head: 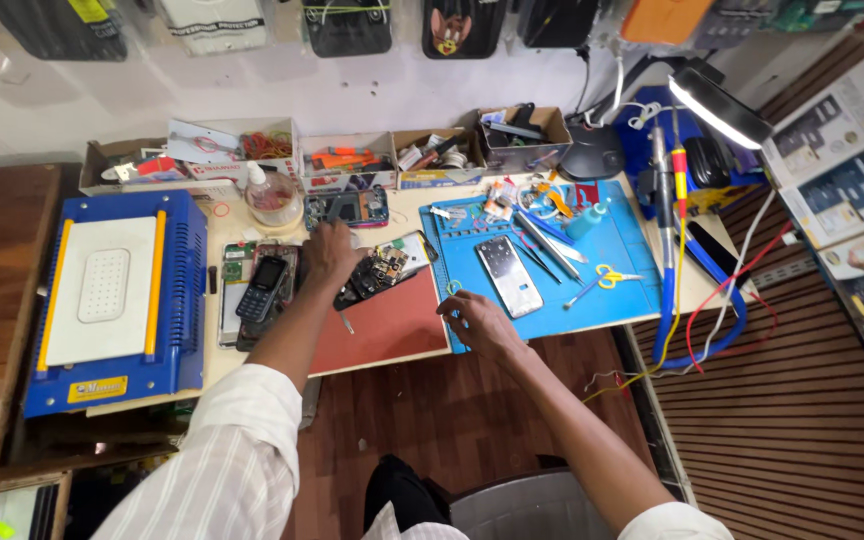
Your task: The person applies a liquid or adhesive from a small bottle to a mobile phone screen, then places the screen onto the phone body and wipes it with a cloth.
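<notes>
My left hand [330, 255] reaches over the workbench and rests, fingers curled, beside an opened black phone body with bare circuit parts [377, 275]. I cannot tell whether it grips anything. A small black keypad phone [264, 283] lies just left of that hand on some phone parts. My right hand [474, 320] rests at the front left corner of the blue work mat [612, 250], fingers bent, nothing seen in it. A silver smartphone [509, 275] lies flat on the mat just beyond that hand. A red mat [382, 330] lies between my hands.
A blue and white heating machine [112, 300] fills the bench's left side. Cardboard boxes of tools [242, 150] line the back. Yellow-handled scissors [612, 275], tweezers and pens lie on the blue mat. A desk lamp [717, 105] and cables [722, 310] stand at the right.
</notes>
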